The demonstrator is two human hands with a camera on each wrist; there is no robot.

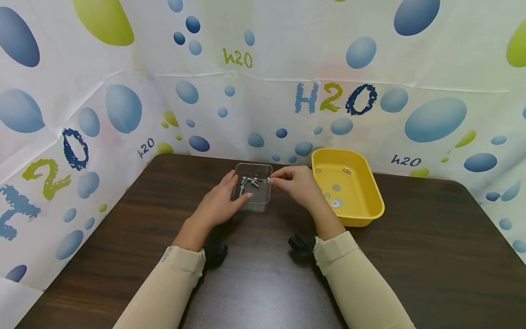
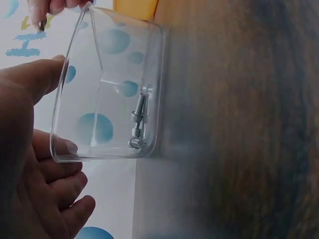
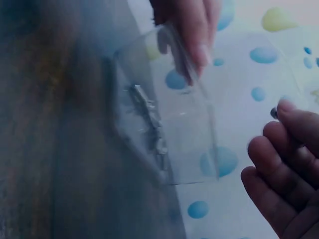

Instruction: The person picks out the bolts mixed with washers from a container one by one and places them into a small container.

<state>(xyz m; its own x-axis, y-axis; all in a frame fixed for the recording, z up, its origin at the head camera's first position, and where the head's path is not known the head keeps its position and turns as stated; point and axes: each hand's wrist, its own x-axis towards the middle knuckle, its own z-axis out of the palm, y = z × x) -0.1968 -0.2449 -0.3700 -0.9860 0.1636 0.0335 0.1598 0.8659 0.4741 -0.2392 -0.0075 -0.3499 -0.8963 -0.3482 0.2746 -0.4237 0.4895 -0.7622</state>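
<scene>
A clear plastic box (image 1: pixel 257 199) stands on the table with several silver bolts (image 1: pixel 254 183) lying inside. My left hand (image 1: pixel 223 201) holds the box at its left side, thumb by the near rim and fingers along the far left. At the box's right rim, my right hand (image 1: pixel 299 186) pinches a small metal fastener (image 3: pixel 274 113) between thumb and forefinger. Only its dark end shows, so its exact kind is unclear. In the left wrist view, bolts (image 2: pixel 138 117) lie together along the box floor, with nuts apparently on them.
A yellow plastic tray (image 1: pixel 371 201) stands right of the box, beyond my right forearm, with several flat washers (image 1: pixel 336 203) in it. The dark wooden table (image 1: pixel 255 274) ends at a wall sheet (image 1: pixel 271 114) printed with blue and green drops.
</scene>
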